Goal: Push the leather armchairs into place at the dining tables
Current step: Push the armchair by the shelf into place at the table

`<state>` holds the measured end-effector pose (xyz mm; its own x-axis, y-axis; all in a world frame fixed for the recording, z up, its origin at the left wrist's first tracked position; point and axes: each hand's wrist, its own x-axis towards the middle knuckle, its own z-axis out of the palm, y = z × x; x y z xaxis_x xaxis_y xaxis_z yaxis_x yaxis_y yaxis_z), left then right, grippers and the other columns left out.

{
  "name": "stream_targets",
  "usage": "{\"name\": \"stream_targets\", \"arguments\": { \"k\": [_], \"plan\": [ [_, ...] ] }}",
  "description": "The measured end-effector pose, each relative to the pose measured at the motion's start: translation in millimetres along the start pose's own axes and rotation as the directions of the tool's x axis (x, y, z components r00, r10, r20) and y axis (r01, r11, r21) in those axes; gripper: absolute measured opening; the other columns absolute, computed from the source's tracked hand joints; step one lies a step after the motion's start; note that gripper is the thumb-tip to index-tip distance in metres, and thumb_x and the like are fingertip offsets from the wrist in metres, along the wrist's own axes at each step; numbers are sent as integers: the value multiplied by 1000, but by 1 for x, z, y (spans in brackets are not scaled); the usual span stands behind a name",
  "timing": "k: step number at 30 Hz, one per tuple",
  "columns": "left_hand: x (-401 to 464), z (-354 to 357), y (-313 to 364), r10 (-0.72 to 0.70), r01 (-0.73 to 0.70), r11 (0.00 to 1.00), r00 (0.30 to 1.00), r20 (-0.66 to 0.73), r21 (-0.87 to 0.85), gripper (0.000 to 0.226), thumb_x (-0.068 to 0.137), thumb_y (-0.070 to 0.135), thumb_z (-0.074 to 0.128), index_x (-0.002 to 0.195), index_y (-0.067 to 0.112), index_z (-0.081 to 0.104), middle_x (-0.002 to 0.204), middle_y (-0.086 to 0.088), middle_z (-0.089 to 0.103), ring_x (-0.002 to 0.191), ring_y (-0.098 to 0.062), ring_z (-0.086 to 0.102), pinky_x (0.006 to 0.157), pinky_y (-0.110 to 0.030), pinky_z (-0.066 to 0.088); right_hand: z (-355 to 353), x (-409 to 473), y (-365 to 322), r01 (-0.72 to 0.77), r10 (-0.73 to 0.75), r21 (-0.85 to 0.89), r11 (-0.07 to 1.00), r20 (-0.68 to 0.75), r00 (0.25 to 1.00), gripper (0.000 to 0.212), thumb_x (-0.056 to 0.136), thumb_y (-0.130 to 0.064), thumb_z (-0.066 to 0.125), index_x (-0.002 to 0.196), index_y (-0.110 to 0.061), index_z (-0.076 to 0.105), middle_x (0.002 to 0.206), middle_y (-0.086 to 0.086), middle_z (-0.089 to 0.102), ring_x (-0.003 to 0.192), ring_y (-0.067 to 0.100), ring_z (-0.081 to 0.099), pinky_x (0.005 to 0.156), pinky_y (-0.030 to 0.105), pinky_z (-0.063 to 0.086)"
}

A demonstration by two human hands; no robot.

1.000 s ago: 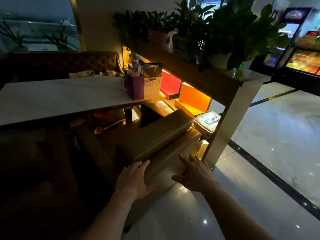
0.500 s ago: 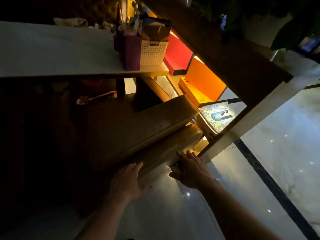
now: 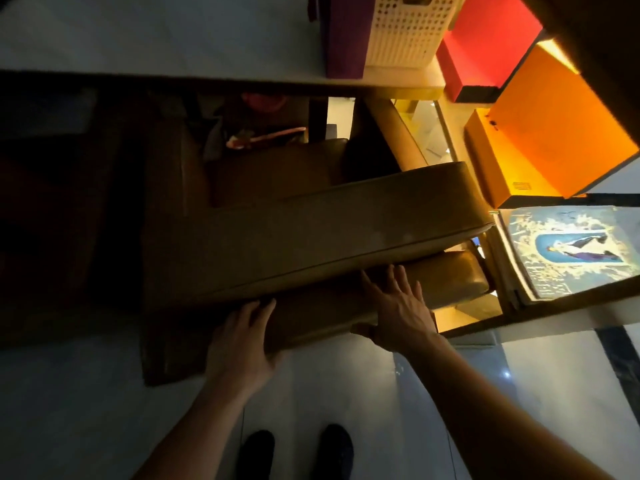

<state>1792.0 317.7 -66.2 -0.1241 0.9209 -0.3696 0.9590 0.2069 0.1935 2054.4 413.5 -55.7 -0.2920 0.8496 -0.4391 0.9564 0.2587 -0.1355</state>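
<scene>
Nearest the camera, two dark shoes (image 3: 294,452) stand on the pale glossy floor (image 3: 346,393). Above them, both forearms reach forward. The left hand (image 3: 239,341) lies flat with fingers spread against the back of the brown leather armchair (image 3: 311,237), gripping nothing; the right hand (image 3: 398,310) is likewise open, palm pressed on the lower back roll just beneath the padded top edge. The armchair sits with its seat partly under the pale dining table (image 3: 156,39), its right arm close beside a wooden shelf unit (image 3: 519,317). On that shelf, just right of the chair, lies an illustrated book (image 3: 568,251); beyond it stand an orange box (image 3: 554,133) and a red box (image 3: 485,46). On the table edge rest a white perforated basket (image 3: 405,29) and a purple container (image 3: 346,36), touching side by side. Reddish items on the seat are too dim to identify.
</scene>
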Motion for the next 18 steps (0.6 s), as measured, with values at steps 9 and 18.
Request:
{"name": "stream_targets", "arguments": {
  "k": [9,18],
  "plan": [
    [3,19,10,-72,74,997,988,-136,10,85,80,71,59,151,44,22,140,7,32,127,-21,32,101,-44,42,37,1,14,35,-41,-37,999,-163,986,101,86,-74,53,159,-36,-8,166,21,-8,152,44,-9,121,65,8],
    [-16,29,-4,-67,65,998,990,-127,-19,82,82,69,58,150,48,17,142,10,28,130,-20,28,97,-43,47,52,-25,0,12,-21,-67,998,-147,989,97,90,-75,43,158,-34,-12,166,23,-7,152,44,-9,123,63,6]
  ]
}}
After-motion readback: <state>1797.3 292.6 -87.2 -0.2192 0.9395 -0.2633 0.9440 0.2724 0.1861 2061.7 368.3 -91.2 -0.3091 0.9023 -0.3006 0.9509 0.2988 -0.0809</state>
